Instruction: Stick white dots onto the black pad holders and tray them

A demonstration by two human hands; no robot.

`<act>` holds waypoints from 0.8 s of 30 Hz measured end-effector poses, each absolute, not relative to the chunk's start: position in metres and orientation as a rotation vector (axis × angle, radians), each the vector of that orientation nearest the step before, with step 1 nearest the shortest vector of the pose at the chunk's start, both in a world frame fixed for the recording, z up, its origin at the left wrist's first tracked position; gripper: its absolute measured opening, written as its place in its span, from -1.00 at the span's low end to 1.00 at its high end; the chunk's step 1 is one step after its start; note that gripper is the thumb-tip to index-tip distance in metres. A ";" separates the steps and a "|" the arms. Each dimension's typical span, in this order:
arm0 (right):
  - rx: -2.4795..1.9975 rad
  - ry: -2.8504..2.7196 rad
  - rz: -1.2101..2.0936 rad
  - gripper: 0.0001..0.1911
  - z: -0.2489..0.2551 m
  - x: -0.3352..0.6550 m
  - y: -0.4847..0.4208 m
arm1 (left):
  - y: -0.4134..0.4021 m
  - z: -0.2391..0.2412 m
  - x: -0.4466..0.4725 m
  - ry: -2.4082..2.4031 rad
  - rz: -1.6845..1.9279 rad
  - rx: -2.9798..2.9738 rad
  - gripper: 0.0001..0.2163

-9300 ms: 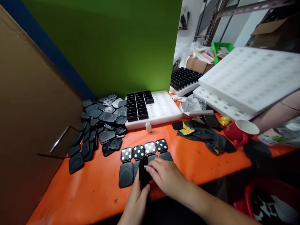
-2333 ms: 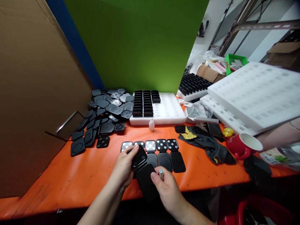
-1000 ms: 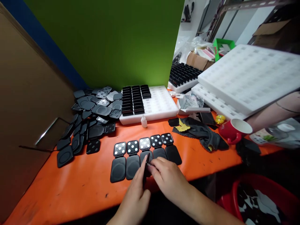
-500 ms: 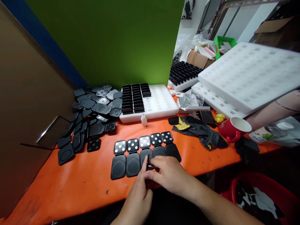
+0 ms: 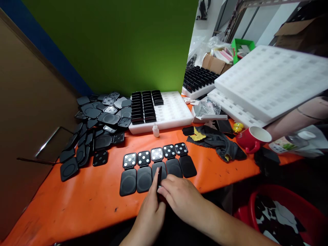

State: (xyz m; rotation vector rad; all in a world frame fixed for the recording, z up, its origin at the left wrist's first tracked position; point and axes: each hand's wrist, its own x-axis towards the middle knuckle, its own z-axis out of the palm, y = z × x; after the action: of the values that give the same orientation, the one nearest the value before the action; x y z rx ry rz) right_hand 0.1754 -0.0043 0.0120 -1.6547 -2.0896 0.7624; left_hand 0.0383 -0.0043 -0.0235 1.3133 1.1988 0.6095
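Observation:
My left hand (image 5: 151, 212) grips a thin black hinged pad (image 5: 159, 175), held on edge near the front of the table. My right hand (image 5: 180, 196) is closed against its right side, fingertips bent in; a small pale spot shows at the tips, and what they pinch is hidden. Just beyond my hands lies a row of opened black pads (image 5: 128, 182), their smaller flaps (image 5: 130, 160) dotted with light discs. A little white dropper bottle (image 5: 155, 130) stands behind the row.
At left is a heap of black pads (image 5: 109, 118) with a wire stand (image 5: 48, 141). A white foam tray (image 5: 174, 112) holds upright black pieces. To the right are a dark cloth (image 5: 217, 140), a red mug (image 5: 247, 138), a person's arm (image 5: 302, 114) and a red bin (image 5: 252, 205).
The dark part sticking out between my hands is no longer visible. My right fingers have curled in closer against the pad. The view has shifted slightly.

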 end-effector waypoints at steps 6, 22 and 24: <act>-1.612 -2.021 0.853 -0.76 0.014 0.176 -0.006 | -0.008 -0.020 0.036 1.173 0.595 1.320 -0.44; -1.556 -1.698 1.137 -0.70 0.001 0.182 -0.007 | -0.018 -0.026 0.017 1.154 0.393 1.568 -0.31; -1.552 -1.741 1.172 -0.74 0.007 0.185 -0.010 | -0.021 -0.025 0.014 1.162 0.323 1.658 -0.34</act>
State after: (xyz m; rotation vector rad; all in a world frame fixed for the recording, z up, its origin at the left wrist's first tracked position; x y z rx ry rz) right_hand 0.1848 -0.0099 0.0065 -1.5523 -1.7410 1.1717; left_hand 0.0138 -0.0207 -0.0251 1.6577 1.1621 0.3232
